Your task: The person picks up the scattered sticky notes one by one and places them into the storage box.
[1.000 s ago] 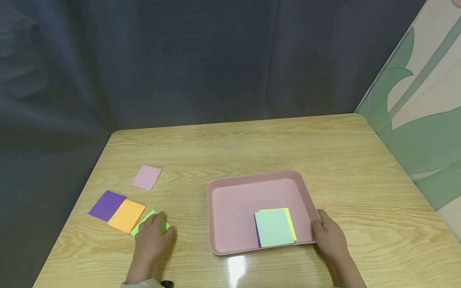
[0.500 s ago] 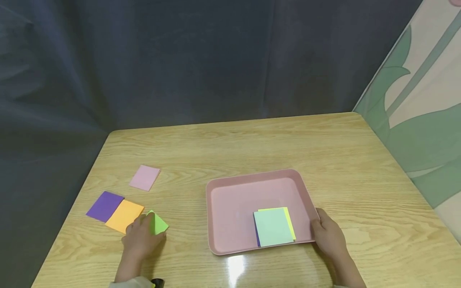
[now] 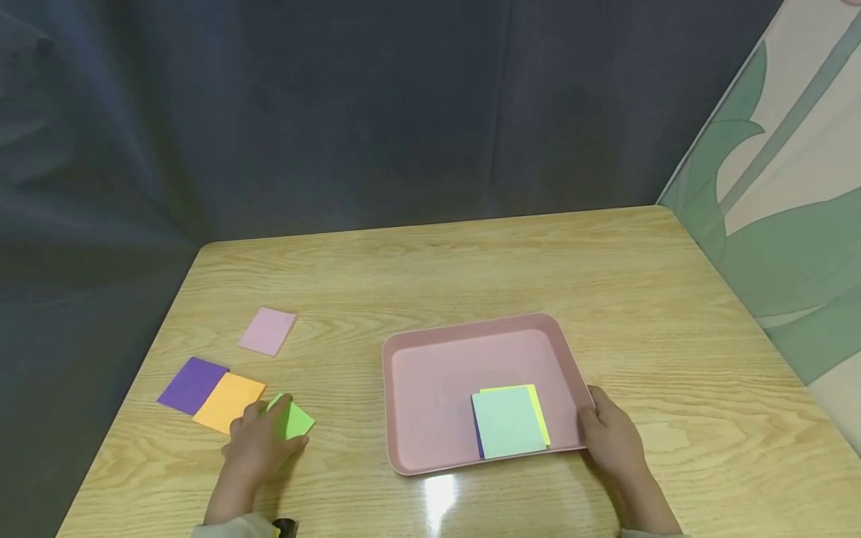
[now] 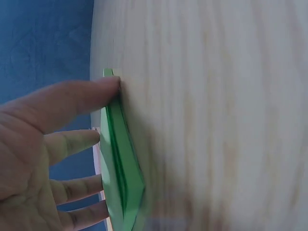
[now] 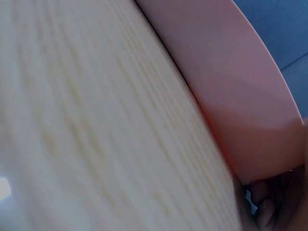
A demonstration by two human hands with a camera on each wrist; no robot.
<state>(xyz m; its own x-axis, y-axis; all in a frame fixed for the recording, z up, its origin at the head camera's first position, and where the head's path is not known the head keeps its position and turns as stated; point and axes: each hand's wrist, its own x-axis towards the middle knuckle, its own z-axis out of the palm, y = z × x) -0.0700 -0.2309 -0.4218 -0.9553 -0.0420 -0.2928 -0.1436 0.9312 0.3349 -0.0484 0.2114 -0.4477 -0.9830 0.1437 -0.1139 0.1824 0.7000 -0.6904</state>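
Observation:
My left hand [image 3: 255, 447] spans the green square paper stack [image 3: 296, 423] on the table, partly covering it. In the left wrist view the thumb lies across one edge of this layered green stack [image 4: 126, 173], and the other fingertips touch its far side. On the right, my right hand [image 3: 613, 433] grips the side of the pink tray [image 3: 430, 467] close to its near right corner. Inside that tray a mint square [image 3: 510, 422] lies over a yellow square [image 3: 541, 415] and a dark blue one showing at its left edge. Curled fingertips [image 5: 263, 211] show at the tray corner in the right wrist view.
An orange square [image 3: 229, 401] lies just left of my left hand, beside a purple square [image 3: 192, 385]. Farther back is a pale pink square [image 3: 267, 331]. A dark curtain [image 3: 350, 112] hangs behind the wooden table [image 3: 430, 276]; a leaf-patterned cloth [image 3: 794, 246] hangs at right.
My left hand has shifted left across the green stack, exposing more of its right part. The stack stays about where it was. My right hand keeps its grip on the tray.

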